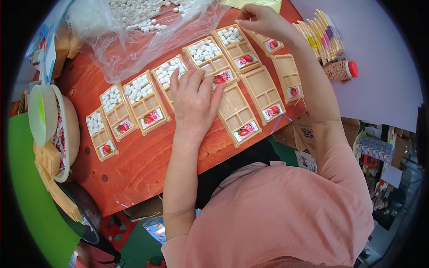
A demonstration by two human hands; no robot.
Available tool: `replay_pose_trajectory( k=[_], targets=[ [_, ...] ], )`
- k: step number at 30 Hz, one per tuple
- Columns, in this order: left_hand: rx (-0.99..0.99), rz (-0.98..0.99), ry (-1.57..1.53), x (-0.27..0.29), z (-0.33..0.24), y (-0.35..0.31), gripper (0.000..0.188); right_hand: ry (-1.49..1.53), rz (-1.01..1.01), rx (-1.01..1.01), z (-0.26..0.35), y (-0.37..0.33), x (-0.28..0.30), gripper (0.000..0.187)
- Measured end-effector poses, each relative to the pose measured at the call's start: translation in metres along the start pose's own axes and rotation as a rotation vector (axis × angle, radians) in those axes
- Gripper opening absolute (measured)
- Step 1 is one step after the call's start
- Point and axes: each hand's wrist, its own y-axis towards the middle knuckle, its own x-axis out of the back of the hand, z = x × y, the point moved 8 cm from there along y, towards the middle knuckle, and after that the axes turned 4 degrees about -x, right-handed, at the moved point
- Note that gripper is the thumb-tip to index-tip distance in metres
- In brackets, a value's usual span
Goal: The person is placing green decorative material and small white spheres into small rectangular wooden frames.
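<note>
My left hand [192, 100] lies with fingers stretched over a tan plastic compartment tray [166, 93], its fingertips beside small white marshmallow-like pieces [167, 71]. The palm covers part of that tray. At the far right, my right hand [260, 20] has its fingers curled together above another tan tray [257, 39]; whatever they pinch is too small to make out. Several matching trays stand in a slanting row. Many have white pieces [205, 50] in the large compartment and a strawberry-printed sachet [152, 117] in a small one. Two trays, such as this tan one [232, 100], have a bare large compartment.
A clear plastic bag [120, 58] with loose white pieces [143, 13] spreads over the far side of the red wooden table [138, 163]. At left are a round bowl [71, 129] with sachets and stacked tan trays [47, 156]. A red-lidded jar [342, 70] stands right.
</note>
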Motion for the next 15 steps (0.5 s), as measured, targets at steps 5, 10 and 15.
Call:
replay_pose_trajectory(
  k=[5,10,15],
  targets=[
    [-0.004,0.000,0.020,-0.001,0.002,-0.002,0.024,0.013,-0.077,-0.081,-0.027,-0.026,-0.025,0.025],
    [0.005,-0.005,0.040,0.000,0.006,-0.001,0.025,-0.123,-0.116,0.020,-0.022,-0.025,-0.030,0.023],
    [-0.005,0.003,0.052,0.003,0.005,-0.002,0.026,0.147,-0.288,0.115,0.025,0.017,-0.006,0.028]
  ],
)
